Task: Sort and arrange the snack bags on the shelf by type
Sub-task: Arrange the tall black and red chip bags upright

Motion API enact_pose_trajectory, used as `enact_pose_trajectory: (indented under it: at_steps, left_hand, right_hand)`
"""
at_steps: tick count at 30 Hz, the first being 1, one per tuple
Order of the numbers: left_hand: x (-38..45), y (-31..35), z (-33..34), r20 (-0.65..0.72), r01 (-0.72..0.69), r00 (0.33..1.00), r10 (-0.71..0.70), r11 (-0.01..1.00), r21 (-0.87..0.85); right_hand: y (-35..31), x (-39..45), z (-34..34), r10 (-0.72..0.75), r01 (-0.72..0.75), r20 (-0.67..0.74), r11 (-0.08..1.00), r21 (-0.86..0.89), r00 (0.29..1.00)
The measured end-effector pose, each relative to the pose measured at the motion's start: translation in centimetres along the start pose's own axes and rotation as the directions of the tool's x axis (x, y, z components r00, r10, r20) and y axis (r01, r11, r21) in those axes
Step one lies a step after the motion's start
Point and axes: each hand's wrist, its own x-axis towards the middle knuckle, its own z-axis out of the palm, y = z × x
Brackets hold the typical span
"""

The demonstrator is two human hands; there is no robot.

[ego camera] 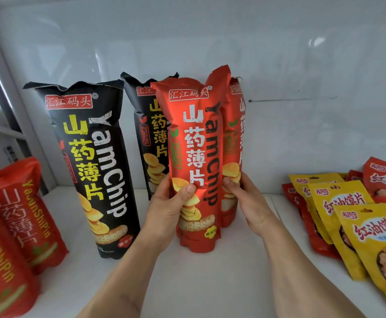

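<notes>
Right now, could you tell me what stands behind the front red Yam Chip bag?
A second red bag stands behind the front red bag, showing at its right edge; most of it is covered.

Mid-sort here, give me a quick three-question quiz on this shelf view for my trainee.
1. True or false: the left hand grips the front red yam chip bag.
2. Which bags lie flat at the right? A) black yam chip bags B) yellow snack bags C) green bags
3. How many black yam chip bags stand upright?

Key: 1. True; the right hand holds the red bag behind it. 2. B, overlapping small red snack bags. 3. Two: the front black bag and the rear black bag.
</notes>
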Motion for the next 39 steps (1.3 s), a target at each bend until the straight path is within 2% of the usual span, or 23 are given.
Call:
enact_pose_trajectory:
  at_steps: [4, 11, 18, 29, 33, 35, 39]
  left_hand:
    - [-0.2, 0.0, 0.1, 0.031, 0.013, 0.999, -0.012, 1.0, -0.007]
    - [-0.1, -0.4, 0.4, 0.01, 0.009, 1.0, -0.009, 1.0, -0.024]
    - [0.1, -0.7, 1.0, -0.002, 0.022, 1.0, -0.022, 0.998, -0.061]
    - [0.8, -1.9, 3.5, 0.011, 0.027, 1.0, -0.026, 0.996, -0.084]
    - [1.0, -2.5, 4.1, 0.0, 0.036, 0.999, -0.036, 0.996, -0.084]
    - [1.1, -2.7, 4.2, 0.006, 0.029, 1.0, -0.029, 0.995, -0.093]
    - [1.3, -2.8, 4.3, 0.022, 0.02, 1.0, -0.018, 0.994, -0.105]
  right_hand:
    - [0.6, 0.0, -0.3, -0.005, 0.007, -0.05, 0.999, 0.05, 0.999]
    - [1.0, 1.2, 0.2, -0.065, 0.07, -0.183, 0.997, 0.023, 0.981]
    - [1.3, 1.1, -0.2, -0.026, 0.031, -0.143, 0.999, 0.038, 0.989]
    - [-1.9, 0.7, -0.7, 0.017, -0.008, -0.172, 0.999, 0.053, 0.985]
    - [-2.1, -0.4, -1.0, 0.023, -0.023, -0.179, 1.0, 0.0, 0.984]
    - [-2.1, -1.2, -1.2, -0.011, 0.008, -0.152, 1.0, -0.023, 0.988]
    - [-1.3, -2.8, -1.5, 0.012, -0.024, -0.097, 0.992, -0.127, 0.995]
